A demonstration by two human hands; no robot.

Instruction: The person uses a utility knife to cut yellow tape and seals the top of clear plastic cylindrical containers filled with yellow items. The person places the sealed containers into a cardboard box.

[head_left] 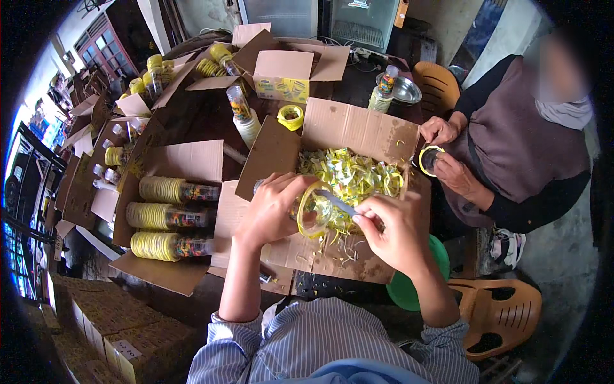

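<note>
My left hand (276, 209) grips a clear plastic cup (320, 207) on its side, its yellow-rimmed mouth turned to the right. In the fingers of my right hand (395, 230) is a thin, flat grey blade-like tool (337, 201), which reaches across the cup's rim. Whether it cuts into the rim or only lies against it, I cannot tell. Below and beyond both hands, an open cardboard box (360, 120) holds a heap of yellow and white shredded trimmings (355, 168). Thin curled shavings (343, 252) lie on its near flap.
Left of my hands, a cardboard box (182, 158) holds three stacks of yellow-rimmed printed cups (156, 216). More cup stacks (242, 115) and a yellow tape roll (290, 116) stand beyond. At right, a seated person (508, 144) holds another yellow-rimmed cup (429, 161). An orange chair (503, 312) is near.
</note>
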